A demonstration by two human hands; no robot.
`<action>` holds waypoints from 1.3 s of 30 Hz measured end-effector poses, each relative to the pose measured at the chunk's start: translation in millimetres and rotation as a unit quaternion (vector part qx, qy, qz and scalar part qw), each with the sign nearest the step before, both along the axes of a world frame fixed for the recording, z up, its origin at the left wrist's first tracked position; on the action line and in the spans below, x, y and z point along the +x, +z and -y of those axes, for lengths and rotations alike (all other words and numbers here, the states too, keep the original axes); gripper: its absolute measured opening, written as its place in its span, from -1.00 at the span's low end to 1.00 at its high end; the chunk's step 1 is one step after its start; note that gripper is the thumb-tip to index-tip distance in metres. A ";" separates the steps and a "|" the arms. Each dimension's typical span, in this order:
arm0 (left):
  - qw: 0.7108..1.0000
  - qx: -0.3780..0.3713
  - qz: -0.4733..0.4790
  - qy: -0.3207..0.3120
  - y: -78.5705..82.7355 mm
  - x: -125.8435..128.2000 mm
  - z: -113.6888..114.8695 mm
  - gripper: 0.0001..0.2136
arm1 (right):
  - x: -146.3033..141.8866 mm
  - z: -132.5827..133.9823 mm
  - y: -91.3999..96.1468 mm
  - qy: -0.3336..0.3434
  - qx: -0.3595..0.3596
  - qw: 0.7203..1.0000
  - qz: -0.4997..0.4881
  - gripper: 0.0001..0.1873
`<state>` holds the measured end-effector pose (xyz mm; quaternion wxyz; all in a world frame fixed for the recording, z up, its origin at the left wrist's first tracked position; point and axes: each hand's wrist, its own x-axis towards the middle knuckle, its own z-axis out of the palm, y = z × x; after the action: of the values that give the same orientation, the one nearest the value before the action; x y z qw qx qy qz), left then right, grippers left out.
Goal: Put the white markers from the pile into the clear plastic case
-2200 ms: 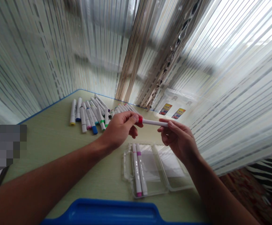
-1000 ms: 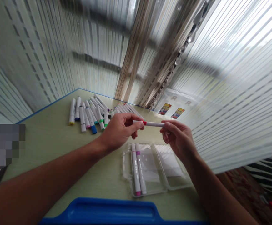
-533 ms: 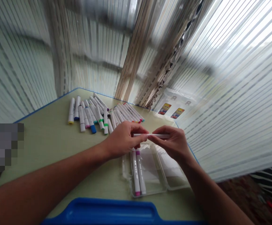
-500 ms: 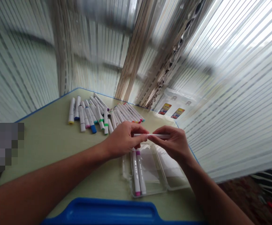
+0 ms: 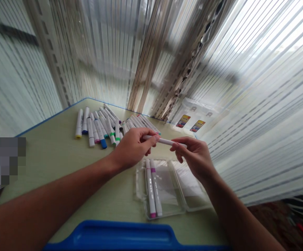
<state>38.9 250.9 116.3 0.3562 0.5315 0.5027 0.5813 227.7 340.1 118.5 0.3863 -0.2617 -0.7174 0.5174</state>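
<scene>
Between both hands, above the table, a slim white marker (image 5: 165,141) is held lengthwise, sloping slightly down to the right. My left hand (image 5: 134,143) pinches its left end, and my right hand (image 5: 193,153) grips the right end with thumb and fingers. Its ends are partly covered by the fingers, so the cap colour cannot be made out. Below the hands lies an open clear plastic case (image 5: 171,205). In its left part rest two markers side by side, a pink-ended marker (image 5: 150,191) and a purple-banded marker (image 5: 156,188).
Several loose white markers (image 5: 96,129) with coloured caps lie at the back of the table (image 5: 49,157). Clear packaging with yellow labels (image 5: 190,120) stands at the back right against the curtain (image 5: 258,122). A blue moulded tray (image 5: 125,233) runs along the near edge.
My left hand has risen slightly and moved left, while my right hand's fingers have shifted along the marker. More of the marker's middle shows between the hands, and it is now tilted.
</scene>
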 end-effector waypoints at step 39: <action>0.995 0.038 0.094 -0.012 -0.2 -2.7 -1.0 -0.76 | 1.2 -5.8 7.0 -0.029 -0.109 0.989 -0.098 -0.80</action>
<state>36.1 251.9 116.1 0.3884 0.4934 0.4382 0.6432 228.9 346.0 125.5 0.4385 -0.2708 -0.6075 0.6045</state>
